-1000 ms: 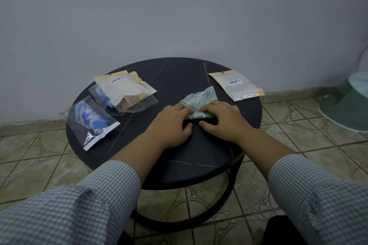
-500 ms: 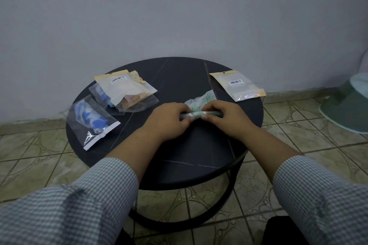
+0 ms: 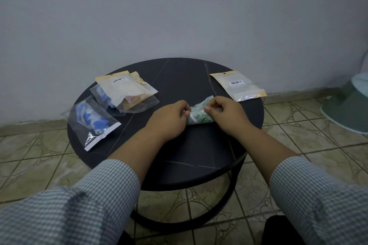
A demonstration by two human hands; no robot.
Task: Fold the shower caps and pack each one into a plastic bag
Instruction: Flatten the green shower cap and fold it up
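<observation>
**Both hands gripping a rolled green shower cap at the table's middle**

The left hand (image 3: 169, 118) is curling its fingers round one end of the green-patterned shower cap (image 3: 200, 116), thumb tip pressing against the roll. The right hand (image 3: 226, 114) is pinching the other end, its fingers bent over the top and its thumb tucked against the near side. The cap is sitting between the two hands as a tight bundle, resting on the round black table (image 3: 179, 157).

Beyond the right hand and a little to its right, an empty plastic bag (image 3: 238, 85) with a barcode label is lying flat near the table's far edge. To the left of the left hand, a stack of packed bags (image 3: 125, 92) is lying, and nearer the table's left rim a clear bag holding a blue cap (image 3: 92, 122) is overhanging the edge slightly. Checked sleeves (image 3: 99, 195) are covering both forearms.
</observation>
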